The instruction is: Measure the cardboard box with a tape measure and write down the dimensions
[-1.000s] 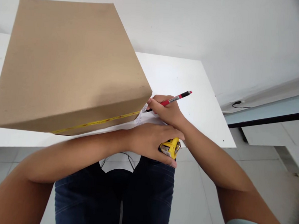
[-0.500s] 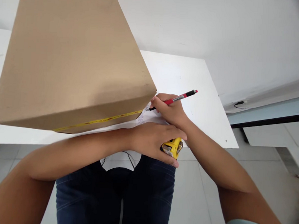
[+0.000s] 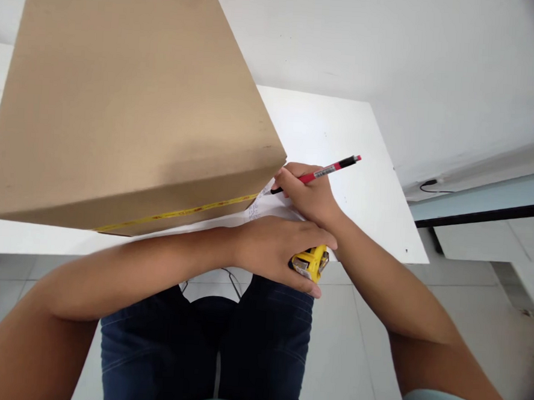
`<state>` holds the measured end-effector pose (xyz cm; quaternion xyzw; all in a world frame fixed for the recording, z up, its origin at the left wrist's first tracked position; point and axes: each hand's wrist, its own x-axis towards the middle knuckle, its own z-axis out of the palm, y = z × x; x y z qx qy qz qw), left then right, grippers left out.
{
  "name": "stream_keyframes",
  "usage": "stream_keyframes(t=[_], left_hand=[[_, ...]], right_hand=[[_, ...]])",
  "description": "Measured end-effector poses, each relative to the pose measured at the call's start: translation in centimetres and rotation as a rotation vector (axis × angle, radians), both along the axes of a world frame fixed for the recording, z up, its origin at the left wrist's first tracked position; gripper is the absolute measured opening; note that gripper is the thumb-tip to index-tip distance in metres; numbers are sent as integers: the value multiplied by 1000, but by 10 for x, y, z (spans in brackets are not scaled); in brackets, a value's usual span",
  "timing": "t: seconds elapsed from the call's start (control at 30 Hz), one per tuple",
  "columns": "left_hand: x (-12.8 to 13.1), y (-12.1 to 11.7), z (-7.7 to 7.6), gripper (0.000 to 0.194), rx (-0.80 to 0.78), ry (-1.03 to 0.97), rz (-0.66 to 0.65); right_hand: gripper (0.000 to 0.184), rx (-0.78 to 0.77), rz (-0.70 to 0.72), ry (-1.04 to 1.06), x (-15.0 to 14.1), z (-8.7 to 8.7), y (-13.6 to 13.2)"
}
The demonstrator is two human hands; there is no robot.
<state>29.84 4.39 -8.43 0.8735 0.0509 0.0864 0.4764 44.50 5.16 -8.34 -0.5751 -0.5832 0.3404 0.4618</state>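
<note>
My left hand (image 3: 282, 249) is wrapped round a yellow tape measure (image 3: 311, 263) at the table's front edge. My right hand (image 3: 310, 190) holds a red and black pen (image 3: 327, 171), its tip down at a sheet of paper (image 3: 266, 211) that bears handwriting. Part of that paper is hidden behind my left hand and the box. A large brown cardboard box (image 3: 137, 95) sits to the left of my right hand. Across the lower part of its near side runs a yellow printed strip (image 3: 176, 212).
The white table (image 3: 317, 121) stands against a white wall (image 3: 371, 43). At the right, a black plug with a cable (image 3: 429, 183) lies near the wall's foot. My legs in dark jeans (image 3: 267, 345) are below the table edge, over a tiled floor (image 3: 344, 337).
The view has shifted slightly, so the box appears a little higher. My right hand still holds the pen at the paper, and my left hand keeps the tape measure.
</note>
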Motion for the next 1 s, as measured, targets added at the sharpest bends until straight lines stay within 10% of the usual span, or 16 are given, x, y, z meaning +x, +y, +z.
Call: stream_keyframes(t=[1.0], left_hand=[[0,0,2,65,-24,42,-4]], right_hand=[[43,5,-74,-63,2,-1,-2]])
